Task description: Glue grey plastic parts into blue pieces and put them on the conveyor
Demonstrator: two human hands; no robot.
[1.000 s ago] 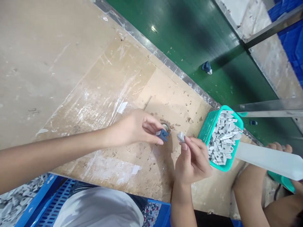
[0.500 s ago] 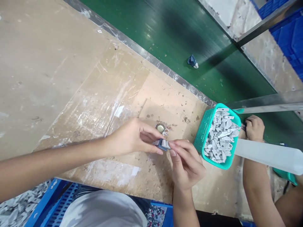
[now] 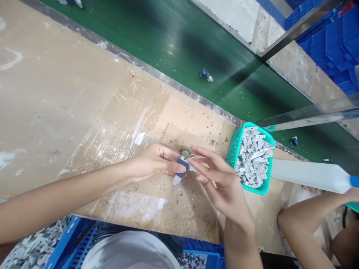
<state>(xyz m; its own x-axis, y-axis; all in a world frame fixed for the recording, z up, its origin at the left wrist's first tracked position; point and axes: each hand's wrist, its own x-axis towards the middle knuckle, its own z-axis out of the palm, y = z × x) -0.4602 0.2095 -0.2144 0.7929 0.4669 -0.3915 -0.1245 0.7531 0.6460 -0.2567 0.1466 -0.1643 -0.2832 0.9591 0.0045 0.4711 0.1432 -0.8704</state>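
Note:
My left hand (image 3: 157, 162) pinches a small dark blue and white plastic piece (image 3: 183, 163) between thumb and fingers. White parts stick out at its lower left and right side. Close on the right is my right hand (image 3: 224, 183), its fingers apart; the index fingertip is at the piece, perhaps touching it. Just behind the piece, a metal bottle cap (image 3: 185, 152) lies on a cardboard sheet (image 3: 175, 134), partly hidden by the fingers.
A turquoise basket (image 3: 231, 149) of small white-grey pieces stands right of my hands. Beyond the worktable runs a green conveyor belt (image 3: 168, 56) carrying a few blue-white pieces (image 3: 206, 74). A co-worker's arm (image 3: 305, 220) and a white bottle (image 3: 308, 175) are at right. Blue crates (image 3: 63, 239) sit below.
The blue-white piece has been turned in my left hand. My right fingers have spread from their pinch. The co-worker's hand has moved away from beside the basket. The view has shifted.

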